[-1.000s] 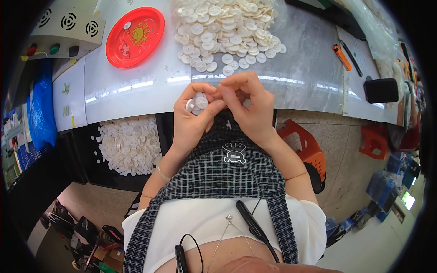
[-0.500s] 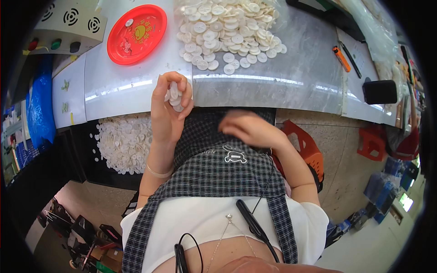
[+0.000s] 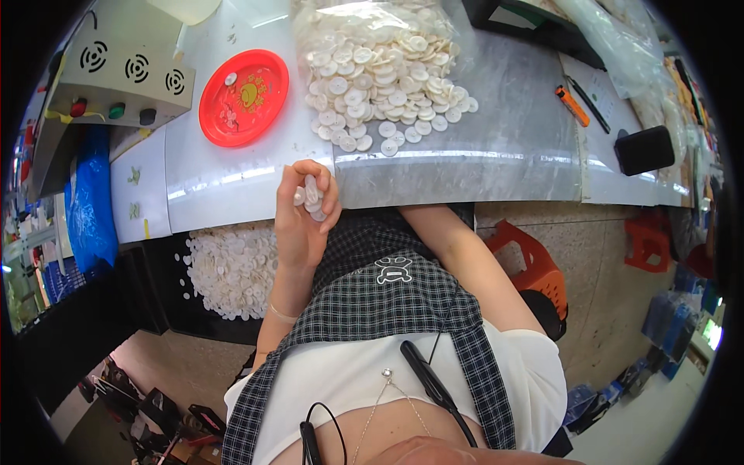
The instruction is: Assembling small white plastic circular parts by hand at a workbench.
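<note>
At the table edge, left hand [image 3: 304, 213] pinches white discs [image 3: 311, 198].

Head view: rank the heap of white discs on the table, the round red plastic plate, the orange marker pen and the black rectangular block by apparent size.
1. Heap of white discs
2. Round red plastic plate
3. Black rectangular block
4. Orange marker pen

Fisheye bending near the rim makes the block's rank less sure.

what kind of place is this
Probably a small factory or sorting workbench. A big heap of white discs covers the metal table, more fill a bin below, a grey control box sits nearby, and the left hand holds several.
</note>
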`<state>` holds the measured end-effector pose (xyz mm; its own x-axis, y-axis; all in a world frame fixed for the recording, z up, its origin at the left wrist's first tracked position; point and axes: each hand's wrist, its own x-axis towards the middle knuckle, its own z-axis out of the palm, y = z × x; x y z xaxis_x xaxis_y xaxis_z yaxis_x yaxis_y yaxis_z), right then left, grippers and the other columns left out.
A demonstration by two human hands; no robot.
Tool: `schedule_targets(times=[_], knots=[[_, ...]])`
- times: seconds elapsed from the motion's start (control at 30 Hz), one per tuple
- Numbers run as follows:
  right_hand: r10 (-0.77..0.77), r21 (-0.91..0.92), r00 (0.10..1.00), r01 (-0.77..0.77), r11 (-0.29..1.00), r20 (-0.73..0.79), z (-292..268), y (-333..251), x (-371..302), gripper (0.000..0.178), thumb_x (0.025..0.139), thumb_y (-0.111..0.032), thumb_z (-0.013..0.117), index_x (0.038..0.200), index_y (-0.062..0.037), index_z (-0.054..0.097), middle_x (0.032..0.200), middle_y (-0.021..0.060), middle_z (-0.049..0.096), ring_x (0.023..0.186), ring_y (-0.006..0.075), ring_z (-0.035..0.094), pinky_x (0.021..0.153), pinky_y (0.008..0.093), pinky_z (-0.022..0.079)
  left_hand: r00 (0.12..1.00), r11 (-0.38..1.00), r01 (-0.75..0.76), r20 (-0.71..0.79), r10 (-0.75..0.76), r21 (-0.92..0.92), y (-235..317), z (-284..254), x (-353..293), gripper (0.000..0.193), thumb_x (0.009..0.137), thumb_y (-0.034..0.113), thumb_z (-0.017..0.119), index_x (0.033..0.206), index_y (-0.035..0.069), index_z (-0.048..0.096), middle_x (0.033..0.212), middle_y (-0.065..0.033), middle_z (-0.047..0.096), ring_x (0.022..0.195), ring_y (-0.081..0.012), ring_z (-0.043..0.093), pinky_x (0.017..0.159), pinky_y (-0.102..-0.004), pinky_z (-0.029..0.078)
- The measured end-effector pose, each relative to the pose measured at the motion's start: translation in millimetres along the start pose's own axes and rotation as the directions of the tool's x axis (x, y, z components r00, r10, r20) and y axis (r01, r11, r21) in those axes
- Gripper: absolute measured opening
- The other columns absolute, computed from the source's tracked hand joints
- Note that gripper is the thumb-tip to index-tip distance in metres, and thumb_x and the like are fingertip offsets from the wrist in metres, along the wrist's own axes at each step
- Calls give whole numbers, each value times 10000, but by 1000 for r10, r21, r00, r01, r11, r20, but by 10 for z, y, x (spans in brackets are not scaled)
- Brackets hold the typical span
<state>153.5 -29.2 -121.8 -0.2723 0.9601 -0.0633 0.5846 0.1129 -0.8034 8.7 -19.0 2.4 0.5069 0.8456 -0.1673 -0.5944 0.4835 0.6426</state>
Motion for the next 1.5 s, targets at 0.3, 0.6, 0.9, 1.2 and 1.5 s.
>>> schedule_targets(times=[0.3, 0.6, 0.9, 1.2, 1.5], knots=[[-117, 169, 965, 78, 982, 234, -97, -46, -370, 322, 976, -255, 509, 1218, -70, 611, 1206, 132, 642, 1106, 326, 599, 975, 388, 455, 997, 997, 70, 17, -69, -44, 62, -99, -13, 287, 1003, 228, 423, 1188, 31, 521, 847, -35, 510, 664, -101, 483, 407, -187, 368], [-39, 389, 843, -205, 898, 536, -1338, -882, -938, 348, 877, -184, 667, 1212, -98, 628, 1259, 99, 621, 1195, 251, 555, 958, 363, 464, 992, 994, 103, 73, -105, 27, -14, -41, -29, 429, 1056, 349, 302, 1218, 29, 539, 940, -67, 534, 748, -128, 508, 431, -192, 404], [-289, -491, 924, 136, 860, -250, -1035, -712, -900, 475, 690, -270, 777, 1130, -128, 670, 1324, 18, 575, 1121, 209, 551, 876, 324, 454, 996, 988, 48, 71, -59, 148, -26, 64, -37, 623, 1039, 500, 203, 1231, 7, 532, 941, -84, 602, 763, -118, 555, 461, -213, 436], [-373, -396, 798, 185, 899, -473, -904, -565, -945, 205, 688, -67, 778, 866, -105, 682, 1024, -6, 703, 855, 186, 622, 734, 305, 484, 993, 990, 61, 90, -72, 124, -101, 77, -22, 687, 1024, 550, 164, 1218, -2, 524, 946, -87, 587, 774, -122, 547, 475, -216, 438], [220, 492, 780, 127, 862, -586, -902, -912, -860, 213, 876, 9, 660, 1076, -12, 588, 874, 68, 721, 783, 113, 656, 725, 236, 509, 994, 782, -50, 106, -21, 622, -178, 203, -96, 336, 852, 27, 696, 1154, 48, 551, 767, 28, 513, 634, -26, 450, 564, -185, 381]])
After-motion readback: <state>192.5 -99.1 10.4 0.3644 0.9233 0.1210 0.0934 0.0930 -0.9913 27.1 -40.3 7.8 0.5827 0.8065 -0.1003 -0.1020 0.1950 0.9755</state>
